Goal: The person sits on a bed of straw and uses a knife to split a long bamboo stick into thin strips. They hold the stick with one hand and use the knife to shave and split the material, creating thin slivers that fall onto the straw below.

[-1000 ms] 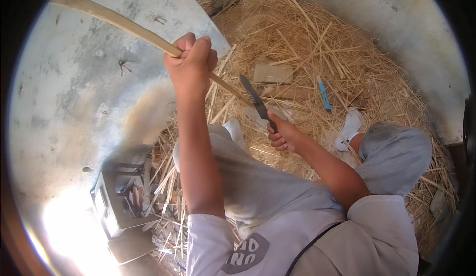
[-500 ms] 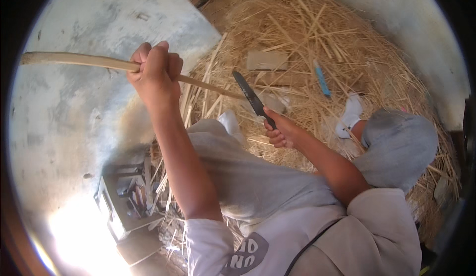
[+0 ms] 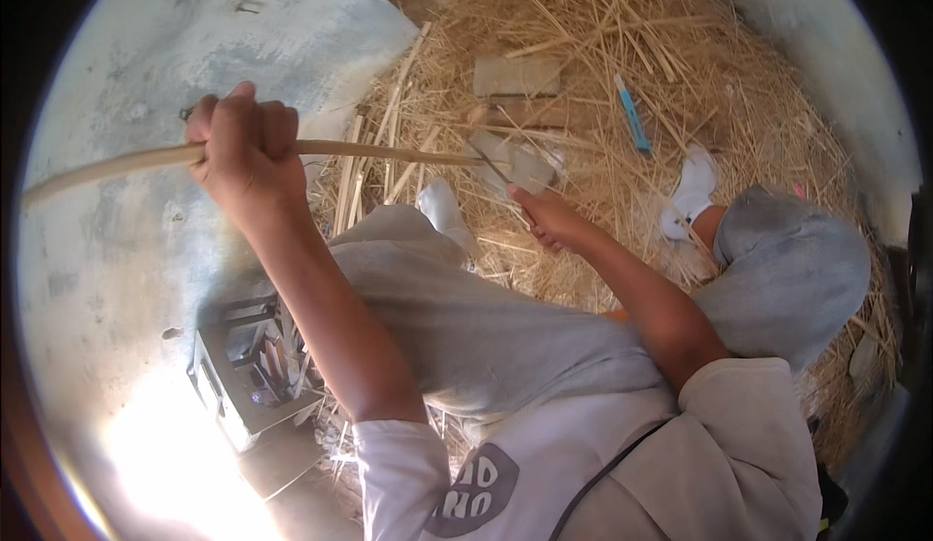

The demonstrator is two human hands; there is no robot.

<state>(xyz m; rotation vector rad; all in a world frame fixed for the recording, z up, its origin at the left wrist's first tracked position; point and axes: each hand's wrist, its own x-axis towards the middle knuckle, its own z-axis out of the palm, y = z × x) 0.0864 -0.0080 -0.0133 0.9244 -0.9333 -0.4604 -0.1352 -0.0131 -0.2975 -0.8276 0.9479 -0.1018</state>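
Note:
My left hand (image 3: 245, 147) is wrapped around a long, thin bamboo strip (image 3: 364, 150), raised in front of the wall. One end of the strip bends out toward the far left; the other points right, to the blade. In my right hand (image 3: 549, 218) is a knife (image 3: 493, 166), its dark blade seen nearly edge-on and its handle mostly covered by my fingers. The blade meets or overlaps the strip's right end; I cannot tell whether it cuts in. Below the knife tip lies a pale flat stone (image 3: 520, 164) on the floor.
Loose bamboo strips and shavings (image 3: 603, 45) cover the floor. A brick-like block (image 3: 517, 76) and a blue-handled tool (image 3: 632, 113) lie among them. My white-socked feet (image 3: 694, 186) rest there. A frame-like box (image 3: 258, 366) holding small items stands by the left wall (image 3: 126, 181).
My left hand has moved left and slightly down with the bamboo strip, which now lies more level. The knife has turned so its blade shows edge-on at the strip's end.

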